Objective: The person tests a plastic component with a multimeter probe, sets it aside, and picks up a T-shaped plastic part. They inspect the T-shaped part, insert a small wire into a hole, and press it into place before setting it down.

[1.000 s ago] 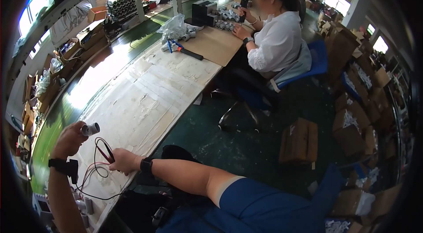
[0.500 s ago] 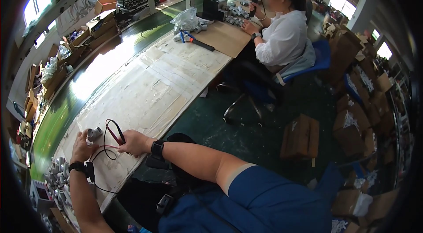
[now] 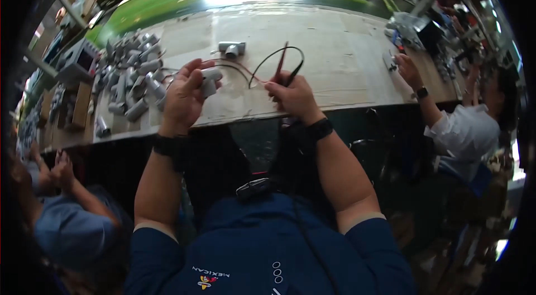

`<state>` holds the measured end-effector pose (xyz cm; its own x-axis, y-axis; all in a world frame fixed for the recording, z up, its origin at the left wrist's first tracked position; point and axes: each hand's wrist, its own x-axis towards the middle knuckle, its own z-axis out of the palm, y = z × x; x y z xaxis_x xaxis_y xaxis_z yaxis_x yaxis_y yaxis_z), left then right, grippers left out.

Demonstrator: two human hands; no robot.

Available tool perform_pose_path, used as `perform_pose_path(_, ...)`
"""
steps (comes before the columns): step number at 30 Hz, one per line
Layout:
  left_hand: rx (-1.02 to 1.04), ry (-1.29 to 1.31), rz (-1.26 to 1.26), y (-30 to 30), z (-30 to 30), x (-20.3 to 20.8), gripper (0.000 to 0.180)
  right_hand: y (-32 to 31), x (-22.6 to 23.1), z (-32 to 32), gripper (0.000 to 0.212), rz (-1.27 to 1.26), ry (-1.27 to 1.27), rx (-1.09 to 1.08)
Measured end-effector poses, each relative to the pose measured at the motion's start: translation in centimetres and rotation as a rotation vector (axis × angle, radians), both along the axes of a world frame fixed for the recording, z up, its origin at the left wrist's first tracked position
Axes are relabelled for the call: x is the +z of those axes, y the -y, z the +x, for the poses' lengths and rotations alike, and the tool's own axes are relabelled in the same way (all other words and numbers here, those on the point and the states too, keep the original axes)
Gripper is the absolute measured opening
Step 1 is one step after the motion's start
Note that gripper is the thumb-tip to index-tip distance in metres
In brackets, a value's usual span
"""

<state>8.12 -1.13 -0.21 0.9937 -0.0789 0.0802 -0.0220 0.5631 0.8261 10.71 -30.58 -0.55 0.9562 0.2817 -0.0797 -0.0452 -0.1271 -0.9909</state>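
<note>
My left hand is closed around a short grey cylindrical part, held above the white-covered table. To its right, my right hand grips a pair of test probes, one red and one black, both pointing up and away. Their thin red and black leads loop over the table and pass behind my left hand. Just beyond the hands lies a grey T-shaped part. My palm and fingers cover some of the held part.
A heap of similar grey parts lies on the left, beside a grey box-shaped instrument with a dark panel. A co-worker in white sits at right, holding a pale part. Another person in blue sits at left.
The view has swung left, bringing the table square in front and the heap into fuller view. My left hand now holds a grey part up; the probes remain in my right hand.
</note>
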Motion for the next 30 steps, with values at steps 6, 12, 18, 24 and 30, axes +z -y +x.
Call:
perform_pose_path(6,-0.019,-0.058,-0.257,0.4,-6.3,-3.0,0.066,-1.5,-0.6,-1.5,0.016,-0.062,0.118,-0.006)
perform_pose_path(12,-0.053,-0.093,-0.558,0.1,-7.9,-3.3,0.069,-1.6,-0.9,-1.0,0.015,0.042,0.081,-0.022)
perform_pose_path(18,0.058,-0.054,-0.334,0.5,-8.3,-2.8,0.061,-2.5,-0.5,-1.8,0.014,0.151,0.022,-0.069)
perform_pose_path(24,0.274,-0.174,-0.086,1.6,-8.7,-1.2,0.042,-5.5,-0.3,-3.0,0.014,0.248,-0.029,-0.003)
perform_pose_path(30,0.351,-0.192,0.435,0.6,-7.6,-0.2,0.031,-7.0,-1.0,-3.3,0.015,0.116,0.064,0.091)
